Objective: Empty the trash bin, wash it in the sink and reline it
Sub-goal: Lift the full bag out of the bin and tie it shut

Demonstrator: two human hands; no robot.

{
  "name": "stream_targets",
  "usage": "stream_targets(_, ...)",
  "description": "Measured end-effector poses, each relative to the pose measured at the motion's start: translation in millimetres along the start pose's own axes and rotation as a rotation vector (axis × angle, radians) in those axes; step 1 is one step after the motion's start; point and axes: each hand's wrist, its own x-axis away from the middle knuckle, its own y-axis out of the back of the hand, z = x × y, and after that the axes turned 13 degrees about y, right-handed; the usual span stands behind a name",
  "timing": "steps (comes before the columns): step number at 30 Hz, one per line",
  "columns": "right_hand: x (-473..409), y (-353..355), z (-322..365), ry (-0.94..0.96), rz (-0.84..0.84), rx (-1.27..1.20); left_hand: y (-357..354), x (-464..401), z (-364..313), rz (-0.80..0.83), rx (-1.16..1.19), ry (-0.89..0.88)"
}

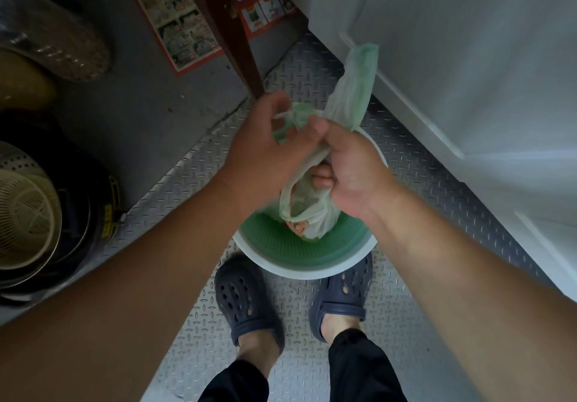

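A round trash bin (299,269) with a white rim and a green ribbed inside stands on the metal floor just ahead of my feet. Above it hangs a pale green plastic trash bag (312,211) with waste inside. My left hand (268,148) pinches one bag handle near its top. My right hand (352,170) grips the gathered neck of the bag, and the other handle (356,86) sticks up beyond it. The bag's bottom hangs just inside the bin's mouth.
A white door or cabinet (468,73) runs along the right. A brown wooden leg (231,33) stands ahead, over a printed flyer (178,27). Stacked pots and a beige plastic colander (28,211) sit at the left, a woven basket (53,39) behind them. My dark clogs (246,298) stand on diamond plate.
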Motion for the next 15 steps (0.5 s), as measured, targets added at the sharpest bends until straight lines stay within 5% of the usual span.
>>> stream_targets(6, -0.1, 3.7, 9.9, 0.022, -0.014, -0.091, -4.4, -3.3, 23.4, 0.127, -0.054, -0.016)
stream_targets(15, 0.0, 24.3, 20.9, -0.052, 0.204, 0.107, 2.4, -21.1, 22.3, 0.125, -0.199, 0.057)
